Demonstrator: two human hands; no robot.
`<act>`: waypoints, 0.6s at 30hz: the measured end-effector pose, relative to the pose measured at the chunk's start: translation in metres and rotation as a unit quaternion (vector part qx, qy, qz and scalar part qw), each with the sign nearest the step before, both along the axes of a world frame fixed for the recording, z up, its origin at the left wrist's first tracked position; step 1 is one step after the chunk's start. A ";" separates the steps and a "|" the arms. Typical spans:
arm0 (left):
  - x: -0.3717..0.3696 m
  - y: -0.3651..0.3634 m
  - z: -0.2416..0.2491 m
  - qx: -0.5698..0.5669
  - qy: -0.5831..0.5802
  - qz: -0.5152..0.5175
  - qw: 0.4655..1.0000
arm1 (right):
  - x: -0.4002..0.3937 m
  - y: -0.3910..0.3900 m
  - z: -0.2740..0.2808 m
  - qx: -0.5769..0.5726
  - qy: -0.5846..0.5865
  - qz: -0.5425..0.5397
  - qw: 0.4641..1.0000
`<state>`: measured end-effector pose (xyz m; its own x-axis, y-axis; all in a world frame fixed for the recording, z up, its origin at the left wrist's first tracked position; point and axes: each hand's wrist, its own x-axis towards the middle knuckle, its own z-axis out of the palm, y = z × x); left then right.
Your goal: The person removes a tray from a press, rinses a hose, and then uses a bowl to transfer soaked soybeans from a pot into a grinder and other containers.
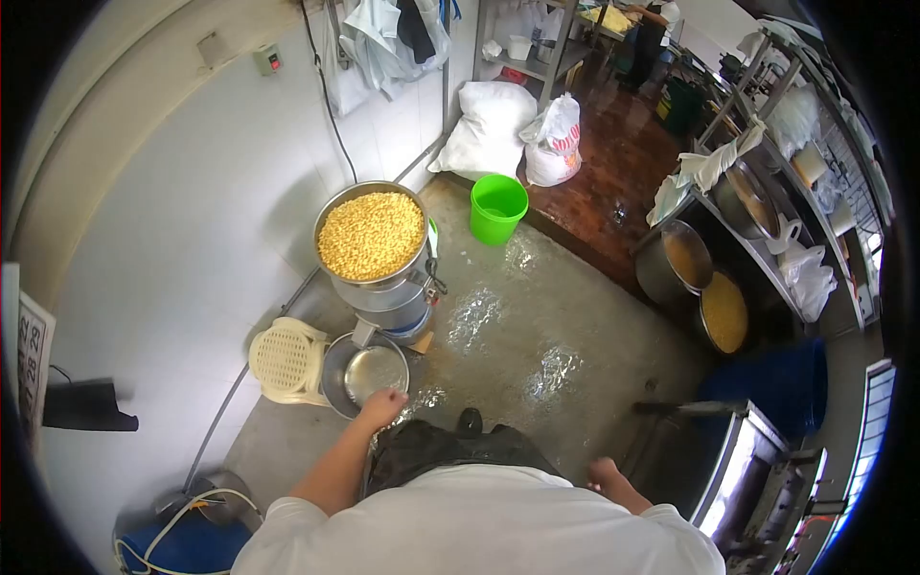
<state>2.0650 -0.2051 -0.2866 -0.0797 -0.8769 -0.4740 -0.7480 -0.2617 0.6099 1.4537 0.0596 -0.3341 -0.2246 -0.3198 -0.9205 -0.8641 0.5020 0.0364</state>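
Observation:
My left hand (pixel 382 408) hangs with its fingers curled together, overlapping the near rim of a wide metal pot (pixel 337 376); nothing shows in its grip. The pot stands on the floor under the spout of a metal grinder (pixel 388 305). Yellow kernels (pixel 371 236) fill the round hopper (pixel 323 206) on top. Down at my right side is my right hand (pixel 604 472), over the floor and away from any object. Its fingers are small and partly hidden.
A cream plastic stool (pixel 287 359) touches the wall beside the pot. A green bucket (pixel 498 211) and white sacks (pixel 487 126) stand farther back, by a raised floor edge. Large pots (pixel 674 259) and shelves line the right. A metal-edged table (pixel 738 460) is near my right. A person (pixel 654 38) works far off.

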 end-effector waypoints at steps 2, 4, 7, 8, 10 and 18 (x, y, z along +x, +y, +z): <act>-0.034 -0.032 0.024 0.052 0.061 -0.062 0.995 | -0.018 -0.072 0.014 -0.035 0.006 -0.041 0.999; -0.046 -0.061 0.025 0.078 0.088 -0.008 0.993 | -0.047 -0.126 -0.040 -0.218 0.032 -0.024 0.975; -0.044 -0.108 0.010 0.136 0.230 0.216 0.939 | -0.008 -0.250 -0.011 -0.326 -0.008 -0.108 0.939; -0.039 -0.127 0.003 0.132 0.284 0.305 0.900 | 0.018 -0.292 0.016 -0.308 -0.030 -0.175 0.935; -0.021 -0.170 -0.018 0.105 0.383 0.404 0.824 | 0.040 -0.361 -0.009 -0.349 -0.059 -0.086 0.931; -0.045 -0.236 -0.046 -0.053 0.715 0.555 0.422 | 0.171 -0.587 0.021 -0.164 -0.191 0.205 0.946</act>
